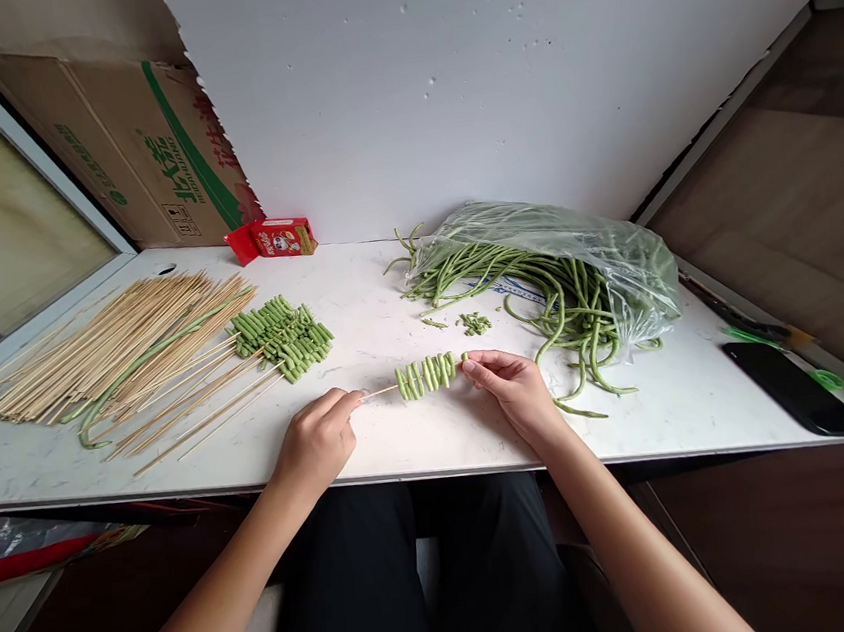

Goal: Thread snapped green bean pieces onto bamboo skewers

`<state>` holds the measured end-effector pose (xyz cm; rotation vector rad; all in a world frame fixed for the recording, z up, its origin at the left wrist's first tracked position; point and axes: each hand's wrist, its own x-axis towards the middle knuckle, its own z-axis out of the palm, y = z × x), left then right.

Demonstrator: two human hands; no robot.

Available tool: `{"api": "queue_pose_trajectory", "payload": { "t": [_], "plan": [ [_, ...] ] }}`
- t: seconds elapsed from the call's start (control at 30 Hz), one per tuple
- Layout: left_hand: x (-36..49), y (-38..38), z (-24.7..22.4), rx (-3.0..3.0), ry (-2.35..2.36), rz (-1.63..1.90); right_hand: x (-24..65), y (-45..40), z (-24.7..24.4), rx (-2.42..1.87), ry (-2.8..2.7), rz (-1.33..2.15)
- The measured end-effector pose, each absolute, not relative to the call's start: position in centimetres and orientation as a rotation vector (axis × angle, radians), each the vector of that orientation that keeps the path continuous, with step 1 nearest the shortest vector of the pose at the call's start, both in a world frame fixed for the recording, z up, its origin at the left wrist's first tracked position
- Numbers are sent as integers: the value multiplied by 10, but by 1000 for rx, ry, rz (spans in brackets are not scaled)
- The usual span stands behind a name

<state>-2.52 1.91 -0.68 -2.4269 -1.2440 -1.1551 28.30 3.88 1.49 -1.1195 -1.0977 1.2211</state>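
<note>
My left hand (320,435) is closed around a bamboo skewer (380,391), which points to the right above the table's front part. Several short pieces of green long bean (428,376) are threaded crosswise on it. At the skewer's far end, my right hand (511,387) pinches a bean piece (464,359) between thumb and fingertips; whether the tip has gone through that piece cannot be made out. Left of the hands lies a stack of filled bean skewers (284,335), beside a spread of bare bamboo skewers (115,338) with a long bean across them.
A clear plastic bag (611,246) spills whole long beans (570,290) at the right. Small bean ends (475,323) lie near it. A phone (796,387) rests by the right edge. A red box (274,239) and a cardboard carton (133,150) stand at the back left.
</note>
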Motion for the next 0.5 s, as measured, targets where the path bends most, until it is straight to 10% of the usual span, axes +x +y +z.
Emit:
{"api": "queue_pose_trajectory", "payload": {
  "t": [0.5],
  "plan": [
    [-27,19,-6,-2447,-1256,-1154,280,34,21,-1148,-1144,1190]
  ]
}}
